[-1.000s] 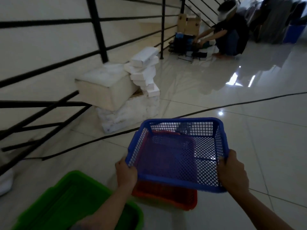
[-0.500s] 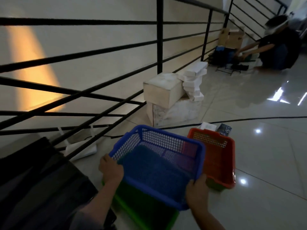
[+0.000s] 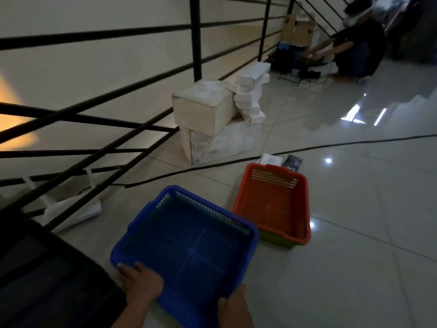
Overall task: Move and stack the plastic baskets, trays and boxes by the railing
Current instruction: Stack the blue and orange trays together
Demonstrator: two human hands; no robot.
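While both hands grip the blue basket [image 3: 186, 245], left hand [image 3: 139, 282] and right hand [image 3: 234, 308] on its near rim, it sits low beside the orange basket [image 3: 272, 204] near the railing [image 3: 196, 39]; a crooked seat could jam it.

Indoor stair landing: black railing [image 3: 196, 39], glossy tiled floor [image 3: 354, 209], stacked boxes [image 3: 212, 119].

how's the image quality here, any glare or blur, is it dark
Head view: dim overall, the blue basket nearly loses its mesh in shadow; bright lamp glare on the glossy floor; warm light patch on the wall at far left; the railing bars bow from wide-angle distortion; the far person is soft and blurred.
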